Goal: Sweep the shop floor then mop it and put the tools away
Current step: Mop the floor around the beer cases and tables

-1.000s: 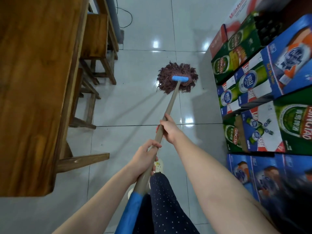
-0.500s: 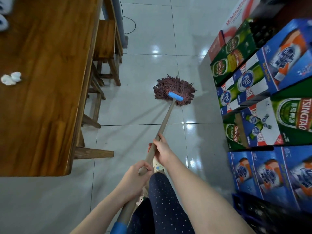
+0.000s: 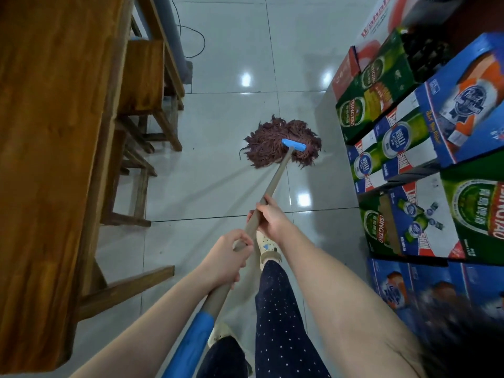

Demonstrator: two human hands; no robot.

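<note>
Gripping the mop [image 3: 275, 179] two-handed, a person stands between a table [image 3: 49, 137] on the left and stacked cartons on the right.

Hands: the left hand [image 3: 227, 259] is clenched round the grey shaft near the body, just beyond its blue end sleeve. The right hand [image 3: 270, 220] grasps the shaft farther along, fingers wrapped over it.

Mop position: the head [image 3: 270, 151], maroon strands under a blue clamp, lies flat on the glossy tiled floor [image 3: 226, 115], nearer the cartons than the table.

Legible markings, right side:
- Green cartons [image 3: 351, 113] read "TSINGTAO" on an oval badge. The same name shows on the nearer green carton, with Chinese characters.
- Blue-and-white cartons [image 3: 394, 143] picture green bottles. Their round badge reads "LAOSHAN".
- Blue cartons [image 3: 463, 102] bear a ribbon emblem, the script too soft to read with certainty.
- Far white carton [image 3: 375, 21] has red lettering beginning "Wahah".

Other items: a wooden stool [image 3: 141, 75] stands beside the table, a dark cable [image 3: 200, 42] loops on the far floor, and a pale shoe [image 3: 268, 245] shows beneath the shaft.
</note>
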